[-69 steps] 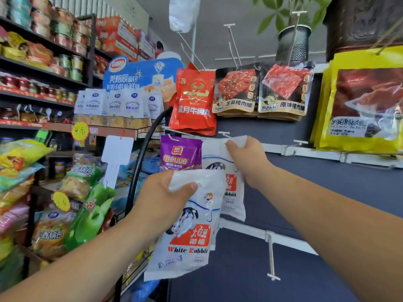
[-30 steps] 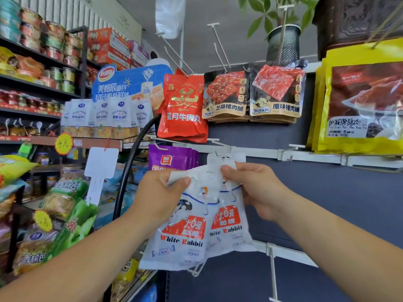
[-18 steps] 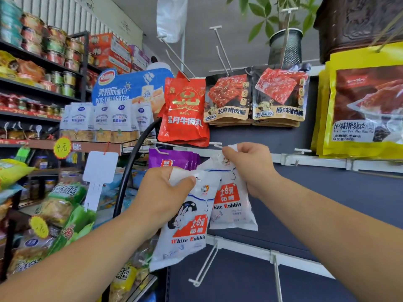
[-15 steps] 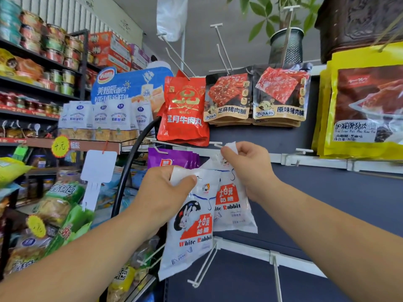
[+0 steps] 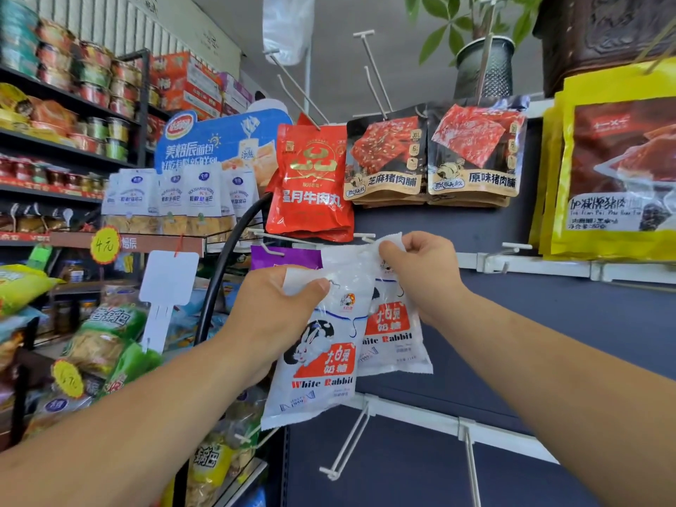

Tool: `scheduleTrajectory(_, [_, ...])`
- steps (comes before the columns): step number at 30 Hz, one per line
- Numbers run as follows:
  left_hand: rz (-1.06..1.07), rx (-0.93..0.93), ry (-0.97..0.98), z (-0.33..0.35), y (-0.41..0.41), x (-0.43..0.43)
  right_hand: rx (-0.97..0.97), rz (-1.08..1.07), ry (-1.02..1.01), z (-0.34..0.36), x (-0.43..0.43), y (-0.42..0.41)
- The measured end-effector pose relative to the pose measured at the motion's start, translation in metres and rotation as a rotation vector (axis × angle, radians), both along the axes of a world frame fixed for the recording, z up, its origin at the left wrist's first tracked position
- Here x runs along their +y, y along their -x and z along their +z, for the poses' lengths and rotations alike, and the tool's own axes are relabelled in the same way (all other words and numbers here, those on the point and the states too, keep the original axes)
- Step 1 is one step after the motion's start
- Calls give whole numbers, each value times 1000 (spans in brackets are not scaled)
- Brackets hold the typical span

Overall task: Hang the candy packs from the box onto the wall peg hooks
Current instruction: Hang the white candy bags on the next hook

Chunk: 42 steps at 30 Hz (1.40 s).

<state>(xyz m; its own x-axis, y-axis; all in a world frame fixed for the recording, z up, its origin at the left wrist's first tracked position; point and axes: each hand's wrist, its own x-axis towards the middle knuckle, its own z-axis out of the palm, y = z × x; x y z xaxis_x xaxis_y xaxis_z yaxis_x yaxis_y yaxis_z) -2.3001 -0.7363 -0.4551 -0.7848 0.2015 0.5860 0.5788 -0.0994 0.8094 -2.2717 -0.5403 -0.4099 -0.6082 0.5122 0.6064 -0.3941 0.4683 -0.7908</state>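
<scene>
Shop shelving fills the left side, and a dark blue wall panel (image 5: 548,334) with white rails and peg hooks covers the right. At 12 o'clock hang a red pack (image 5: 311,177) and two dark pork-jerky packs (image 5: 431,155); at 2 o'clock hang yellow packs (image 5: 614,166). A potted plant (image 5: 483,64) stands above.

The left hand (image 5: 270,316) grips one white candy pack (image 5: 318,353) by its top edge, thumb over the front. The right hand (image 5: 420,276) pinches the top corner of a second candy pack (image 5: 393,334) up at the white peg hook (image 5: 362,236) under the red pack, beside purple packs (image 5: 285,258) at its 9 o'clock. The left-hand pack overlaps the other's front.

Compared with half a second ago, little differs: the right hand stays at the hook and the left-hand pack sits slightly nearer the second.

Both candy packs read "White Rabbit" under Chinese characters on a red patch, with a rabbit drawing. A round yellow tag (image 5: 105,245) at 9 o'clock reads "4元".
</scene>
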Motion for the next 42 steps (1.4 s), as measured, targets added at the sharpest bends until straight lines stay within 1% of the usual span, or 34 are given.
scheduleTrajectory(3, [-29, -6, 14, 7, 2, 5, -17, -59, 13, -1, 9, -3])
scheduleTrajectory(6, [-44, -13, 26, 7, 3, 12, -33, -44, 28, -4, 14, -4])
scheduleTrajectory(10, [-15, 5, 18, 1, 4, 19, -50, -17, -23, -6, 12, 5])
scheduleTrajectory(14, [11, 17, -10, 5, 8, 22, -80, -148, -66, -6, 19, 15])
scheduleTrajectory(18, [-1, 4, -38, 16, 15, 33, -229, -300, -211, -4, 40, 14])
scheduleTrajectory(19, [-4, -1, -44, 20, 18, 38, -239, -307, -224, -5, 45, 14])
scheduleTrajectory(21, [-3, -9, -55, 25, 23, 48, -185, -307, -211, -6, 48, 9])
scheduleTrajectory(23, [-2, -15, -49, 30, 28, 58, -72, -284, -181, -9, 44, 3])
scheduleTrajectory(25, [-6, -13, -34, 32, 31, 67, -17, -187, -138, -10, 37, -4])
scheduleTrajectory(30, [-81, -33, 27, 32, 39, 69, -121, -20, -79, -8, 26, -5])
scheduleTrajectory(33, [-104, -63, 64, 34, 48, 66, -114, 15, -35, -4, 26, 0])
scheduleTrajectory(36, [-41, -75, 110, 34, 56, 73, -120, -69, -84, -7, 30, 6])
scheduleTrajectory(39, [85, -16, 159, 22, 61, 82, -159, -211, -136, -10, 40, 11])
scheduleTrajectory(42, [151, 0, 249, 1, 60, 81, -220, -324, -208, -8, 48, 14])
